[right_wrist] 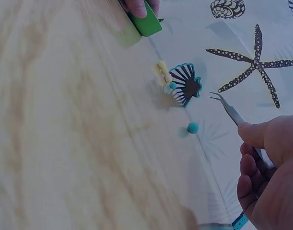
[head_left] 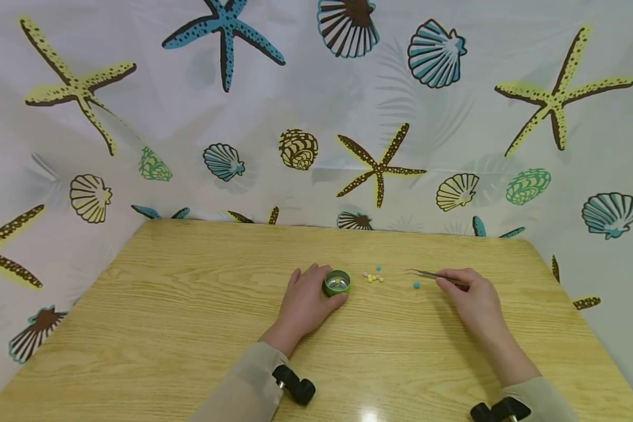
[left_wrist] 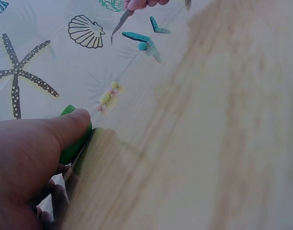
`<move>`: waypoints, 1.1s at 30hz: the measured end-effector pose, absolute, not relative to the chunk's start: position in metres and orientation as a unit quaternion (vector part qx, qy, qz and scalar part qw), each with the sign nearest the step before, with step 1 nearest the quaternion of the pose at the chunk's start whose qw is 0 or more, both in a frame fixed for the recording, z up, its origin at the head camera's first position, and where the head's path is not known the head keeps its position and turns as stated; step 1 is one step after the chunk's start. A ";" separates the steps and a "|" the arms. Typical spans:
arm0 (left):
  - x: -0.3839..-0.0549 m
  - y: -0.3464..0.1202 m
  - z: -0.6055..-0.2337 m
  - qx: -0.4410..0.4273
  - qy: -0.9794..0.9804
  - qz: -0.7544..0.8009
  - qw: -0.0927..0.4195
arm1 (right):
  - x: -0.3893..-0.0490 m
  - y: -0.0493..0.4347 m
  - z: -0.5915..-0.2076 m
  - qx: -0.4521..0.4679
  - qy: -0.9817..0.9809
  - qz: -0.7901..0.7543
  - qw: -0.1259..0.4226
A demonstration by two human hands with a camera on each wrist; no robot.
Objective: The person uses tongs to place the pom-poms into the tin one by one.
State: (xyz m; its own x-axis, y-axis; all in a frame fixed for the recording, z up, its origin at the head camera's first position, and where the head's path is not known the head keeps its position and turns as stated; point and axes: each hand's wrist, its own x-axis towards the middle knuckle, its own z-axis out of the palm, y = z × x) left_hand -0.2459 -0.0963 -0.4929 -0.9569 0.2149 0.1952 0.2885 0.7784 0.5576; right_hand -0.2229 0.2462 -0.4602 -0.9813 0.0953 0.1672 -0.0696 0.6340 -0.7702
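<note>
The left hand (head_left: 307, 303) curls round the green tin (right_wrist: 148, 22); the right hand (head_left: 477, 302) pinches tweezers (head_left: 431, 275), tips apart. A nudge could roll the blue ball (head_left: 417, 285) near them; a shoved tin, perhaps holding a bead (head_left: 337, 281), could scatter the cluster (head_left: 370, 279) nearby.

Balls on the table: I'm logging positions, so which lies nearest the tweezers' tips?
The larger blue ball, lying alone; the smaller blue one lies by the yellow and pink cluster, farther left.

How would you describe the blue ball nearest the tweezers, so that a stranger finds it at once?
On the table, find the right hand holding tweezers. Near their tips lies the ball. It sits alone and is bigger than the other blue one.
</note>
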 end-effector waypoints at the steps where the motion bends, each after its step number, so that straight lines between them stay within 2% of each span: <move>1: -0.246 -0.096 -0.493 -0.134 -0.941 -0.305 0.061 | -0.223 0.248 -0.460 -0.011 -0.898 0.429 0.093; 18: -0.246 -0.097 -0.493 -0.136 -0.942 -0.300 0.064 | -0.225 0.272 -0.471 -0.042 -0.897 0.439 0.039; 33: -0.246 -0.095 -0.492 -0.135 -0.941 -0.303 0.064 | -0.225 0.275 -0.472 -0.036 -0.895 0.445 0.023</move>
State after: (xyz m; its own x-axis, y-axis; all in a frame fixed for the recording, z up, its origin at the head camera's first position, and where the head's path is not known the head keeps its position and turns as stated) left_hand -0.2462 -0.0952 -0.4920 -0.9554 0.2148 0.2029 0.2928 0.7801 0.5529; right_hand -0.2247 0.2753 -0.4724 -0.9963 0.0854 0.0096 0.0439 0.6020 -0.7973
